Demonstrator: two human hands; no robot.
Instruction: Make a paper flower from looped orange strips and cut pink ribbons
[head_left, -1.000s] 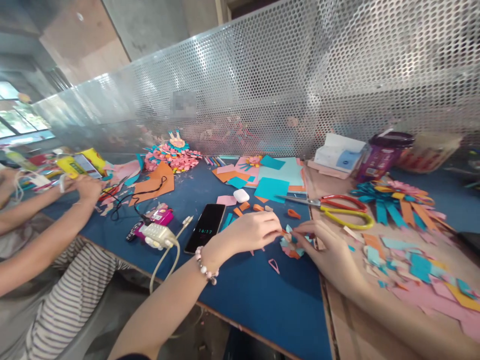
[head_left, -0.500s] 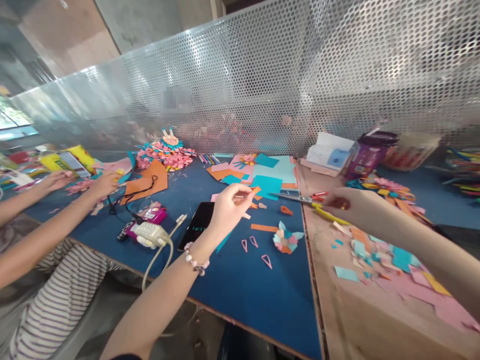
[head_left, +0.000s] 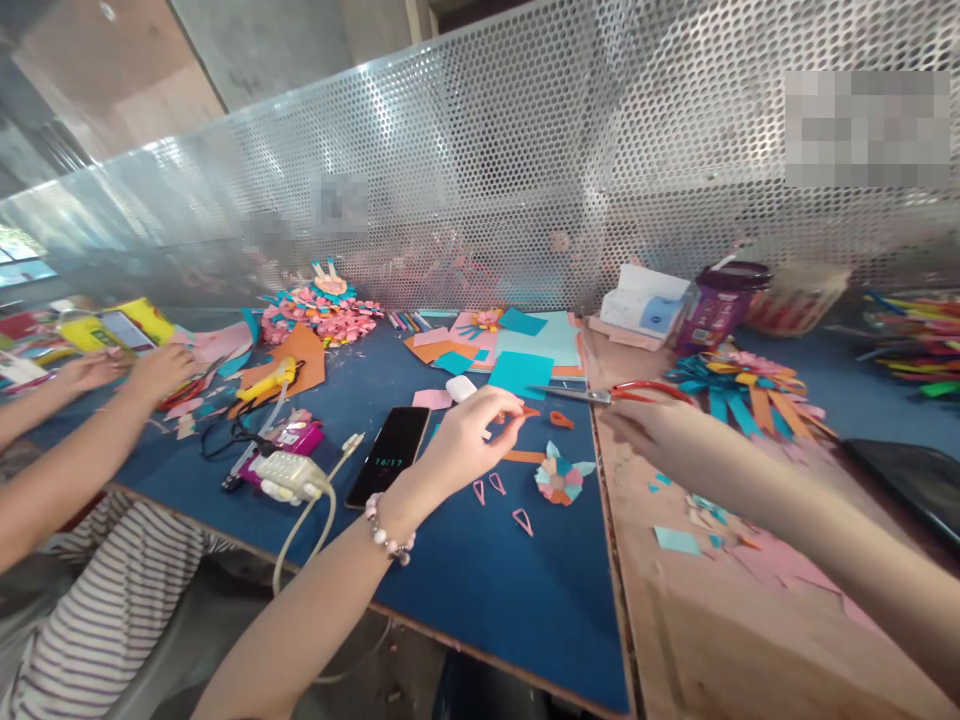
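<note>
My left hand is closed over the blue tabletop, thumb and forefinger pinching a small orange paper piece. My right hand hovers just below the red handles of a pair of scissors, its fingers loosely bent and apart from the left hand. The scissors lie with their blades near teal paper. Close by are a folded orange paper loop, an orange strip, a paper flower in several colours, and a few pink triangular clips.
A phone and a white power strip lie left of my hands. Beyond are a yellow glue gun and a co-worker's hands. A purple cup and paper scraps are on the right. A perforated metal screen stands behind.
My right hand has moved left and slightly down, beneath the scissors' handles. A yellow item beneath it no longer shows. The co-worker's hand has moved left, and the yellow glue gun is now visible.
</note>
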